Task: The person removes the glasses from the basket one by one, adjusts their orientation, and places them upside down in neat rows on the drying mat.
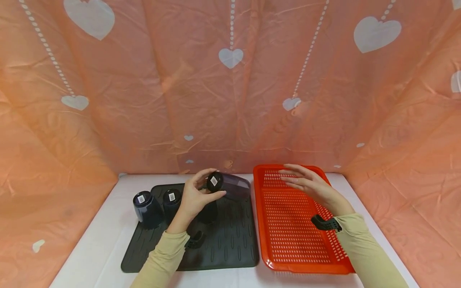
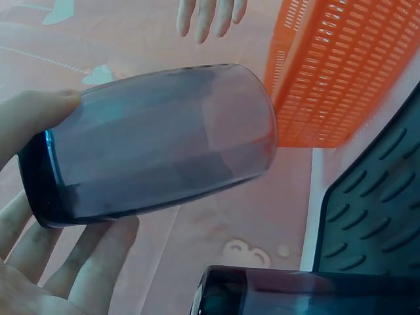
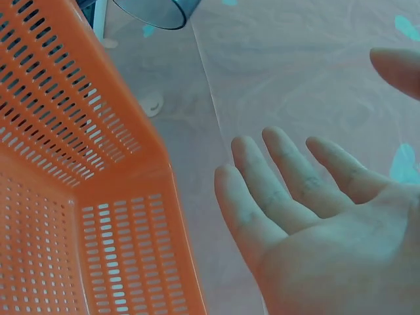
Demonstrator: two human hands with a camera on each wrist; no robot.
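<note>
My left hand grips a dark translucent tumbler near its base, thumb on one side and fingers on the other. The tumbler is tilted on its side above the black mat, its mouth pointing right; in the left wrist view its clear wall shows nothing inside. Over the far part of the orange-red basket, my right hand is held up with fingers extended, holding nothing. In the right wrist view its palm faces the camera beside the basket wall.
Upside-down tumblers stand on the mat's left part: one at the edge, another beside it, and a third partly behind my left hand. The basket stands right of the mat on a white table. A pink heart-patterned curtain hangs behind.
</note>
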